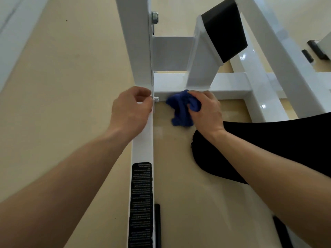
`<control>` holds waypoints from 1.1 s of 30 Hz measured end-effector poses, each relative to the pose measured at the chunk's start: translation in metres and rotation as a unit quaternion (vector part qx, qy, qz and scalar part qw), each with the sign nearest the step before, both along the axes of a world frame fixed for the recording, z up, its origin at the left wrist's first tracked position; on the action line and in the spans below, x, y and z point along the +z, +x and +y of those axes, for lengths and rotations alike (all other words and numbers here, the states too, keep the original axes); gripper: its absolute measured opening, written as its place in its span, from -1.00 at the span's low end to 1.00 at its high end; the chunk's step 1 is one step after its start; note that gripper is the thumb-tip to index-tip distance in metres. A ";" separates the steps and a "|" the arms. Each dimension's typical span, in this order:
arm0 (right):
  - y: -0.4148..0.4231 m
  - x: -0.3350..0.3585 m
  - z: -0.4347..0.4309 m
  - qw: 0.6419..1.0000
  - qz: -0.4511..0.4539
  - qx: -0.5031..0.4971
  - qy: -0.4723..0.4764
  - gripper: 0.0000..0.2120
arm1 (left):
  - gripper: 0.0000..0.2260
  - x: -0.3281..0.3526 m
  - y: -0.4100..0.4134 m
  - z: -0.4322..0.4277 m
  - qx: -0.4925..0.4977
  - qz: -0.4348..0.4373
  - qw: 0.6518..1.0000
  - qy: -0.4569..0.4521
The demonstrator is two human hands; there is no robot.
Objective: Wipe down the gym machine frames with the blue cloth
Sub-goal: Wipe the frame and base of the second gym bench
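A white gym machine frame (pixel 138 51) fills the middle of the head view, with a long upright bar running toward me and a horizontal cross bar (pixel 229 83) low to the right. My right hand (pixel 206 111) grips a crumpled blue cloth (pixel 180 110) and holds it against the front face of the cross bar, close to a bolt (pixel 156 99). My left hand (pixel 130 110) curls its fingers round the upright bar just left of that bolt.
A black padded seat (pixel 279 144) lies under my right forearm. A black pad (pixel 223 31) sits on a slanted white post above the cross bar. A black warning label (pixel 141 203) covers the near part of the upright. More white bars (pixel 279 56) run at right over the beige floor (pixel 62 86).
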State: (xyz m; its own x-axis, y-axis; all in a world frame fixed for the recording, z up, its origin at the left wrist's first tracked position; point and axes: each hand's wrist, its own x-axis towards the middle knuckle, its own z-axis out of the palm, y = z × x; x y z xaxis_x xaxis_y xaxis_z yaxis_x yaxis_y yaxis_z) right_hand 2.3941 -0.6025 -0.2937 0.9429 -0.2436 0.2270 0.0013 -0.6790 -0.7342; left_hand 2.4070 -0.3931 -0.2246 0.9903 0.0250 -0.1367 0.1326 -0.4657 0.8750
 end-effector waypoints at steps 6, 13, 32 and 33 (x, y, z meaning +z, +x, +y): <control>0.014 -0.017 0.053 0.996 0.031 0.058 -0.060 -0.49 | -0.84 -0.003 -0.003 0.021 0.054 0.023 0.998 -0.033; 0.013 -0.022 0.052 0.989 0.044 0.134 -0.048 -0.56 | -0.82 -0.002 -0.003 0.042 0.064 0.030 0.997 -0.016; 0.027 -0.009 -0.003 0.972 0.039 0.025 -0.232 -0.86 | -0.82 -0.003 -0.006 0.035 0.073 0.035 0.997 -0.009; 0.023 -0.007 -0.019 0.973 0.040 -0.004 -0.229 -0.86 | -0.82 -0.003 -0.006 0.036 0.070 0.031 0.997 -0.003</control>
